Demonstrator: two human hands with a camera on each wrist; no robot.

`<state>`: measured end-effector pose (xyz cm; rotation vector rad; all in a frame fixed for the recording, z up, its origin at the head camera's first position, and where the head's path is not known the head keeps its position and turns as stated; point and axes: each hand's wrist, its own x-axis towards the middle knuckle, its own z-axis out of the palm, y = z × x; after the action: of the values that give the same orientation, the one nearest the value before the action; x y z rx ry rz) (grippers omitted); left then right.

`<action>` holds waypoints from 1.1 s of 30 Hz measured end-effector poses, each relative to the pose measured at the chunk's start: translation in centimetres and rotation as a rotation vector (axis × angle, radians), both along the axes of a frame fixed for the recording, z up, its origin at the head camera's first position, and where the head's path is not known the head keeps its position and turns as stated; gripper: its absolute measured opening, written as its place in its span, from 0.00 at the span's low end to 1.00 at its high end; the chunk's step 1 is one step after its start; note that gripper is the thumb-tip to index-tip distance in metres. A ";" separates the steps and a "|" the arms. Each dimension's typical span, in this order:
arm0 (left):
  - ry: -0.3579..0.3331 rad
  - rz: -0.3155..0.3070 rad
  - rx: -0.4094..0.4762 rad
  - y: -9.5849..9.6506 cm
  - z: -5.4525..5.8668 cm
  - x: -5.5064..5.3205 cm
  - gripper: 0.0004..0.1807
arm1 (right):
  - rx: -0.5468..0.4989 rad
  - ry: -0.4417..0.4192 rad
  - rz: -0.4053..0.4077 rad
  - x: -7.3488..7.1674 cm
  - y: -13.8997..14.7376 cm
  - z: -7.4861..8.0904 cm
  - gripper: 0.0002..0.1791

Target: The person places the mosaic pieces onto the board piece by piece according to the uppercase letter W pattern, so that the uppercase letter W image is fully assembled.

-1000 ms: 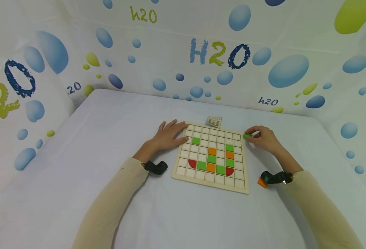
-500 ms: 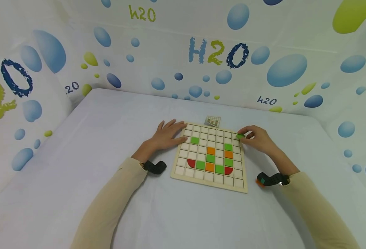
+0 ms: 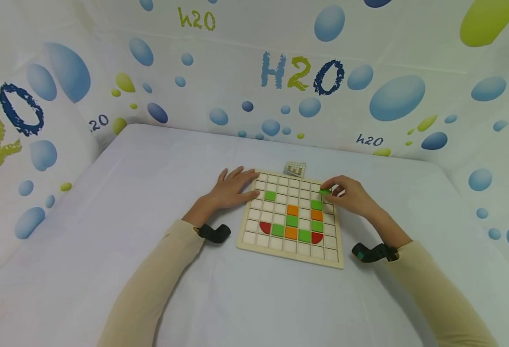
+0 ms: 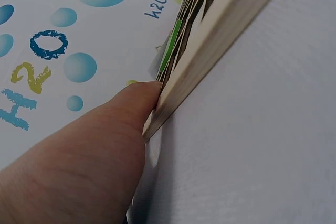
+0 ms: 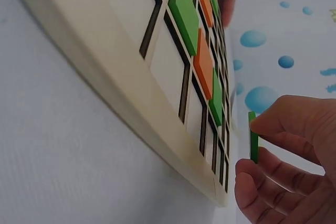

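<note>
A pale wooden grid board (image 3: 289,256) lies on the white-covered table, with green, orange and red tiles in some of its squares. My left hand (image 3: 231,190) rests at the board's left edge, fingers spread and thumb on the rim; the left wrist view shows the thumb (image 4: 142,98) against the wooden side. Over the upper right squares, my right hand (image 3: 351,195) pinches a thin green tile (image 5: 253,137) between thumb and fingers. Below that hand, a column of green and orange tiles (image 3: 317,215) sits in the grid. A lone green tile (image 3: 270,196) sits at upper left.
Just behind the board stands a small card (image 3: 295,169) printed with a grid pattern. Dark wrist cameras (image 3: 214,233) are strapped to both wrists. A curtain (image 3: 237,62) with blue drops and H2O lettering hangs behind the table.
My right hand has moved left with the green tile, from beside the board to over its upper right squares. The loose orange tile is now hidden behind the right wrist camera. My left hand stays put.
</note>
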<state>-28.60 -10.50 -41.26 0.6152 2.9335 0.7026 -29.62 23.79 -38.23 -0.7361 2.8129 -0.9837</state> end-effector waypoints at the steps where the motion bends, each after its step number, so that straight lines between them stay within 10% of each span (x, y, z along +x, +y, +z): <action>1: -0.001 0.000 0.002 0.0 0.0 0.0 0.35 | -0.003 0.002 0.007 0.1 -0.1 0.0 0.13; 33: -0.028 0.001 0.008 0.0 0.3 -0.3 0.36 | -0.031 -0.015 0.137 1.3 -2.5 0.3 0.13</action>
<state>-28.89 -10.49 -41.00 0.6004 2.9071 0.7173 -28.29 21.28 -37.88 -0.9075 2.6979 -1.0069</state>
